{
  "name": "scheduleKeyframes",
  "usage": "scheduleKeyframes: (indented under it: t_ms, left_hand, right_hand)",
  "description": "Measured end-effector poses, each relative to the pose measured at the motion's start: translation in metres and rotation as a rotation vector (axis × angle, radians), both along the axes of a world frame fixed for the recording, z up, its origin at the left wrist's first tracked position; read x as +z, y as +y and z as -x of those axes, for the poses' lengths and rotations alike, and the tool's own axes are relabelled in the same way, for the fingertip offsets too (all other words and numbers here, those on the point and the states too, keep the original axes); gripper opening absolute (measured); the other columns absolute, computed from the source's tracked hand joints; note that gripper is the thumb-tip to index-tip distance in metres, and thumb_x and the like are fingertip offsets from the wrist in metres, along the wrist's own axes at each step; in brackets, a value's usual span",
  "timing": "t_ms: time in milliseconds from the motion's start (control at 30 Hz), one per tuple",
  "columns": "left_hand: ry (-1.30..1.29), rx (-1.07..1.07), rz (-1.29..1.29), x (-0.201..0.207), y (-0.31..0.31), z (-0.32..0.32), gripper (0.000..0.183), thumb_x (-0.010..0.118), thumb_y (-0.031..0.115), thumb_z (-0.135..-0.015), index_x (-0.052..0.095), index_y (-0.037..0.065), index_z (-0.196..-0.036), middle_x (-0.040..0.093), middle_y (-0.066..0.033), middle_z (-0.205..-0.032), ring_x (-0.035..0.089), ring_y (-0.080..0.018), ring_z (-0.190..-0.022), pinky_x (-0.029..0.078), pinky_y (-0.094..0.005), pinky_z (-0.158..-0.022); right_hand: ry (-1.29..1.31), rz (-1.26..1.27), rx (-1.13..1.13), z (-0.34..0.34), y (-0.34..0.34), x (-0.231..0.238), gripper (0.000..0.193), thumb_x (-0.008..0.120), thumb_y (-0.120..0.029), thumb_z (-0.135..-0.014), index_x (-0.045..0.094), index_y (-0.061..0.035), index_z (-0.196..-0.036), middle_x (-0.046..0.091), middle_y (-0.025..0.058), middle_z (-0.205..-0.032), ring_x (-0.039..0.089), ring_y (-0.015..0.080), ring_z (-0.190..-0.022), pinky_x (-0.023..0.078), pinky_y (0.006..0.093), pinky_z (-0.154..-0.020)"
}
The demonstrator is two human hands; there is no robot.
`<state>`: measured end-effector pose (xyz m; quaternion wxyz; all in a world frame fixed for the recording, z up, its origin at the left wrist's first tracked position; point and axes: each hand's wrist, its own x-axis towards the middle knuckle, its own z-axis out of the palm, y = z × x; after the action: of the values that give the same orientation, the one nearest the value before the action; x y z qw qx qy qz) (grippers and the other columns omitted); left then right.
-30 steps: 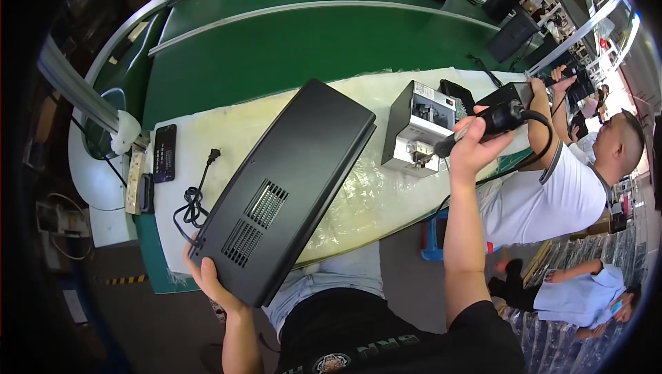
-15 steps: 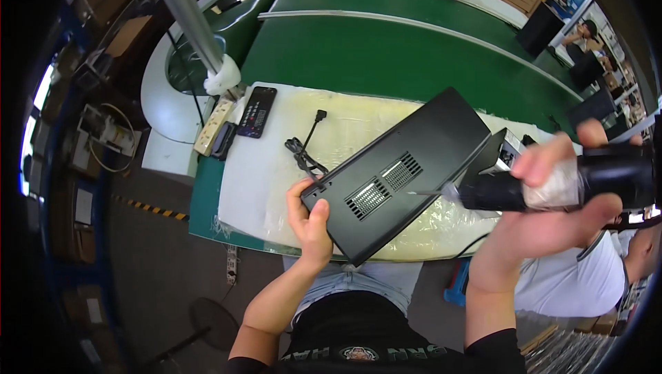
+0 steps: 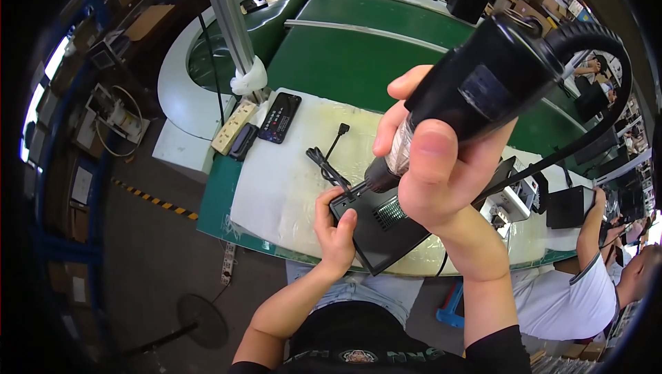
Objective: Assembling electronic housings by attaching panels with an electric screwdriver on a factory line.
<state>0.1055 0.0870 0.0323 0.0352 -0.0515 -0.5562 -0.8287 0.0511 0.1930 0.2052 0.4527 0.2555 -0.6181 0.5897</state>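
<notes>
My left hand [image 3: 336,234] grips the near-left corner of a flat black casing [image 3: 376,246] with vent slots, thumb on top and fingers around its edge. My right hand [image 3: 448,174] is wrapped around a black electric screwdriver [image 3: 483,84] with clear tape around its grip. Its bit points down at the casing's left end, close to the left hand; whether the tip sits in a screw I cannot tell. The screwdriver and right hand hide much of the casing. A short black cable [image 3: 328,165] with a plug lies beyond the casing's left corner, tied in a bundle.
A power strip [image 3: 234,128], a dark small block [image 3: 244,142] and a black remote control [image 3: 279,118] lie at the table's left, by a metal post [image 3: 231,22]. Behind runs a green conveyor [image 3: 358,63]. A co-worker in white [image 3: 565,298] sits at the right beside boxed units.
The screwdriver has swung from the right to over the casing's left end and now tilts steeply downward. My left hand still holds the casing's corner. The whole view has shifted slightly.
</notes>
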Motion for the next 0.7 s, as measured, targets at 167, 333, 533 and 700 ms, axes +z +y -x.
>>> scheduleKeyframes:
  t_ms: [167, 333, 533, 700]
  left_hand:
    - [-0.124, -0.031, -0.020, -0.001, -0.003, -0.002, 0.040, 0.058, 0.008, -0.083, 0.049, 0.000, -0.120, 0.049, -0.0095, -0.118, 0.049, -0.0133, -0.092, 0.042, -0.0263, -0.082]
    - [-0.074, -0.006, -0.001, -0.013, -0.003, 0.001, 0.040, 0.057, 0.007, -0.082, 0.049, -0.001, -0.121, 0.049, -0.0104, -0.118, 0.048, -0.0156, -0.100, 0.041, -0.0278, -0.087]
    - [-0.047, -0.012, -0.006, -0.001, -0.001, 0.000, 0.039, 0.055, 0.005, -0.083, 0.048, 0.000, -0.121, 0.049, -0.0094, -0.115, 0.049, -0.0126, -0.089, 0.043, -0.0257, -0.077]
    - [-0.047, -0.021, -0.017, 0.000, -0.002, 0.000, 0.038, 0.055, 0.005, -0.084, 0.047, 0.000, -0.122, 0.050, -0.0072, -0.111, 0.047, -0.0084, -0.076, 0.041, -0.0226, -0.066]
  right_hand:
    - [-0.018, -0.071, -0.029, -0.001, 0.000, 0.007, 0.056, 0.057, -0.036, -0.094, 0.028, -0.0012, -0.126, 0.060, 0.0170, -0.103, 0.058, 0.0150, -0.054, 0.050, 0.0266, -0.047]
    - [-0.012, -0.033, -0.028, 0.001, -0.002, 0.005, 0.059, 0.058, -0.038, -0.093, 0.026, -0.0014, -0.126, 0.060, 0.0169, -0.103, 0.059, 0.0151, -0.055, 0.049, 0.0266, -0.047]
    - [-0.065, 0.006, 0.033, 0.003, -0.007, -0.010, 0.060, 0.061, -0.037, -0.093, 0.026, -0.0014, -0.126, 0.059, 0.0162, -0.099, 0.058, 0.0138, -0.055, 0.047, 0.0245, -0.046]
    - [-0.105, 0.031, 0.085, 0.005, -0.011, -0.015, 0.057, 0.061, -0.035, -0.093, 0.028, -0.0015, -0.125, 0.059, 0.0153, -0.097, 0.057, 0.0128, -0.054, 0.046, 0.0238, -0.045]
